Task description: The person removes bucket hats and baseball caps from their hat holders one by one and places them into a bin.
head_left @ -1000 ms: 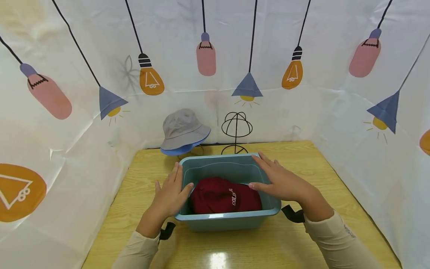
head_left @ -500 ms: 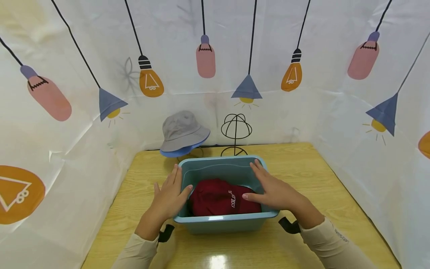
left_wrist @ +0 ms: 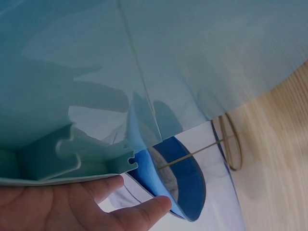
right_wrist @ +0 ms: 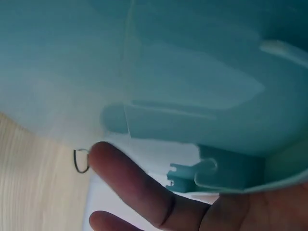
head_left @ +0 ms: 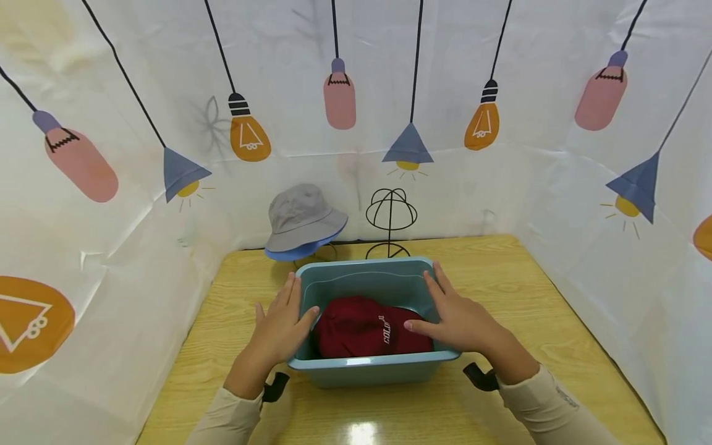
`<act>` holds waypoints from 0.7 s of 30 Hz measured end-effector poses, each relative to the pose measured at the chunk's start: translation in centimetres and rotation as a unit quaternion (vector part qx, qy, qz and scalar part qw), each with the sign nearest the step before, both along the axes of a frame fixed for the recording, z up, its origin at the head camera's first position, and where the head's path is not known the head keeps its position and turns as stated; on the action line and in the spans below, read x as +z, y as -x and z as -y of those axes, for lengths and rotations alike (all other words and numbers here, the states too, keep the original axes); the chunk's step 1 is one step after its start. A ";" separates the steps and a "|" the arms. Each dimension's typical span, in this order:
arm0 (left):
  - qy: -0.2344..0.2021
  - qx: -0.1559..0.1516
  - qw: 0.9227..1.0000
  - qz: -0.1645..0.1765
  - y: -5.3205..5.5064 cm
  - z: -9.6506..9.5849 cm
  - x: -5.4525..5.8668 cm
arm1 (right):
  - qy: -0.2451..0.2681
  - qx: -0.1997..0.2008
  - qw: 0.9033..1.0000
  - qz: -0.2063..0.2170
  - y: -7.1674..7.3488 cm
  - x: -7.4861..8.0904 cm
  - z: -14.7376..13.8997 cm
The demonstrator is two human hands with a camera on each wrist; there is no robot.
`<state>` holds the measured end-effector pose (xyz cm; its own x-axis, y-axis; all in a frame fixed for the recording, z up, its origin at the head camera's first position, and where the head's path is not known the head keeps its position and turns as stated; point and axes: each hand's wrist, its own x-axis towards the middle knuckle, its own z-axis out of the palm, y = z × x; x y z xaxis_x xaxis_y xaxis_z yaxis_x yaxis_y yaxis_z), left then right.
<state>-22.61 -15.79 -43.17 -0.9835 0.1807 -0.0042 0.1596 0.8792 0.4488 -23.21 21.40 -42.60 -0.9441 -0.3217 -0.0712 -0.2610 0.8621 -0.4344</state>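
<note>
Straight-fingered and unclenched, the left hand (head_left: 280, 329) and right hand (head_left: 464, 321) touch the left and right rims of the blue-green plastic tub (head_left: 372, 374); a maroon baseball cap (head_left: 356, 330) lies inside, mid-table.

i note that my right hand (head_left: 461, 321) covers part of the right rim of the tub (head_left: 369, 374), and my left hand (head_left: 278, 327) part of the left. front rim conceals the lower edge of the red cap (head_left: 347, 330); final letters too small to read. base of the wire stand (head_left: 390, 219) partly obscured. my sleeves (head_left: 230, 413) cut off below.
</note>
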 end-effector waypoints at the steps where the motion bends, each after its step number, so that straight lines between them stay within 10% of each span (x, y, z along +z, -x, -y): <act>1: 0.001 0.000 1.000 0.000 0.0 0.0 0.0 | 0.001 -0.001 1.000 -0.002 0.0 -0.1 -0.1; 21: 0.001 -0.003 1.000 -0.001 0.0 0.1 0.0 | 0.092 0.063 0.994 -0.022 -0.2 -0.9 -2.3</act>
